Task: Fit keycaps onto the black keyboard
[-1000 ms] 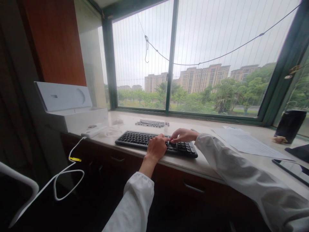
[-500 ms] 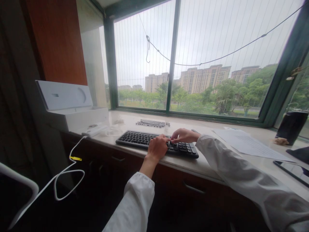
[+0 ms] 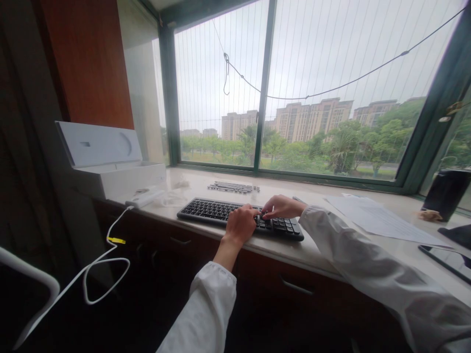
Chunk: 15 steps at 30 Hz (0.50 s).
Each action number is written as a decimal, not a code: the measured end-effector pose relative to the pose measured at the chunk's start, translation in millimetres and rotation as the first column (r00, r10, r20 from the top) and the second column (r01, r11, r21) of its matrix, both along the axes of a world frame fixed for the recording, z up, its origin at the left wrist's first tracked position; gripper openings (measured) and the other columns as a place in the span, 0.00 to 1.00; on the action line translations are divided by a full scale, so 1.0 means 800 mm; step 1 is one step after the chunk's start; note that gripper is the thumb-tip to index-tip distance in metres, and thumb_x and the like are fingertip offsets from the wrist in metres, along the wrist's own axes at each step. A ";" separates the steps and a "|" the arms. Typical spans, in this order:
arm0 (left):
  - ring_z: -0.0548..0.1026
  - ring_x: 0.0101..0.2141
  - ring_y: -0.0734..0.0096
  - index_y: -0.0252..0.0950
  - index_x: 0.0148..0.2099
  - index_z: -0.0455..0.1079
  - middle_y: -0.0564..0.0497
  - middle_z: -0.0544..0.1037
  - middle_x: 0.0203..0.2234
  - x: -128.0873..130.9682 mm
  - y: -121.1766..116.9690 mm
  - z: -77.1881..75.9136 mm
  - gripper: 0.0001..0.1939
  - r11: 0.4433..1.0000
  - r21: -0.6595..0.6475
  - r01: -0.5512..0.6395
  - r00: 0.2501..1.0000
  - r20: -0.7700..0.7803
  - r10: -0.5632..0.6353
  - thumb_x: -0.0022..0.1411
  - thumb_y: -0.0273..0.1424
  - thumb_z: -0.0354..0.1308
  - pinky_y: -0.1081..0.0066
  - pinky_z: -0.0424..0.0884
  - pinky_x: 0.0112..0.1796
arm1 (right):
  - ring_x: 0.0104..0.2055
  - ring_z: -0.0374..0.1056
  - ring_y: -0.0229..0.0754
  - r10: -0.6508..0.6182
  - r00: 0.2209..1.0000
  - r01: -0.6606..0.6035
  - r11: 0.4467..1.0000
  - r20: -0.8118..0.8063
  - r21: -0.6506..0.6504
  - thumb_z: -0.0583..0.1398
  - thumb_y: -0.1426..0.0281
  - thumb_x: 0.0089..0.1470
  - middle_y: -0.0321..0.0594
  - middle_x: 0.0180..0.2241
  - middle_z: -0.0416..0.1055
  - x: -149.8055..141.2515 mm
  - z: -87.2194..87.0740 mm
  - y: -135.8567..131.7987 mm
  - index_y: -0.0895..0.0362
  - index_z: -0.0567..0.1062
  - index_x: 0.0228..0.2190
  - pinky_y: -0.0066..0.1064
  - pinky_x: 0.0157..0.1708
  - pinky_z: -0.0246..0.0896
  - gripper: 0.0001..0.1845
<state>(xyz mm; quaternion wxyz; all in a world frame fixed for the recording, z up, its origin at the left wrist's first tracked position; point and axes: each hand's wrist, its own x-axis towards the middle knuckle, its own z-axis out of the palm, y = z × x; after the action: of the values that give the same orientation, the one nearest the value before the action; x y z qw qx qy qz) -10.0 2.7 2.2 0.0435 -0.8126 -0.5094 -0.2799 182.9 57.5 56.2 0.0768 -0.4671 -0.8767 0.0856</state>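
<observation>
Black keyboard [image 3: 221, 212] under both hands, lying flat near the front edge of the pale stone sill [image 3: 294, 250].

Left hand [image 3: 241, 224]: loosely curled, back toward the camera, resting on the keyboard right of its middle; its fingertips are hidden, so what they press cannot be told. Nothing visibly clamped.

Right hand [image 3: 283, 207]: fingers drawn together and bent down onto the keys, just beside the left hand, nearly touching it; whether a key cap is pinched cannot be told.

Both arms in white sleeves [image 3: 368, 274]; the right forearm lies along the sill.

Keyboard, remainder: left half uncovered; right end shows past the right hand.

Behind the keyboard: a row of loose dark key caps [image 3: 233, 187], apart from it.

Left: small white device [image 3: 143, 197] with a white cable [image 3: 103, 264] hanging off the edge; open white box [image 3: 110, 166] beyond.

Right: paper sheets [image 3: 379, 220], a dark cup [image 3: 443, 193], a dark tablet [image 3: 447, 260] at the frame edge.
</observation>
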 end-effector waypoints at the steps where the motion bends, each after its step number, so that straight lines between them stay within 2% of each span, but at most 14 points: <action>1: 0.76 0.40 0.67 0.51 0.52 0.72 0.52 0.75 0.42 0.000 0.000 0.000 0.21 1.000 -0.004 -0.003 1.000 -0.004 0.003 0.66 0.27 0.44 0.68 0.69 0.44 | 0.31 0.68 0.42 0.005 1.000 -0.005 1.000 0.010 0.004 0.63 0.51 0.43 0.40 0.30 0.77 -0.001 0.001 0.000 0.55 0.82 0.38 0.29 0.29 0.57 0.25; 8: 0.76 0.39 0.68 0.51 0.50 0.74 0.54 0.76 0.42 0.000 -0.002 0.003 0.19 1.000 0.006 0.000 1.000 -0.021 0.000 0.65 0.27 0.46 0.70 0.69 0.42 | 0.28 0.65 0.39 0.032 0.987 -0.041 0.998 0.157 0.051 0.63 0.58 0.45 0.40 0.28 0.76 -0.014 0.014 -0.005 0.54 0.83 0.35 0.28 0.27 0.53 0.18; 15: 0.76 0.39 0.68 0.53 0.50 0.73 0.54 0.76 0.41 0.000 0.000 -0.001 0.20 0.999 0.033 0.016 0.999 -0.031 -0.015 0.65 0.26 0.46 0.68 0.70 0.42 | 0.27 0.64 0.37 0.068 0.950 -0.096 0.992 0.303 0.077 0.63 0.61 0.46 0.40 0.26 0.75 -0.030 0.025 -0.008 0.58 0.83 0.34 0.27 0.27 0.51 0.16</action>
<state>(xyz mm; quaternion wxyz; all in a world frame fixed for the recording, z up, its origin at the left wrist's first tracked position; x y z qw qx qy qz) -10.4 2.7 1.7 0.0626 -0.8199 -0.4976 -0.2759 159.2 50.9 76.4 -0.0396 -0.4338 -0.8998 -0.0232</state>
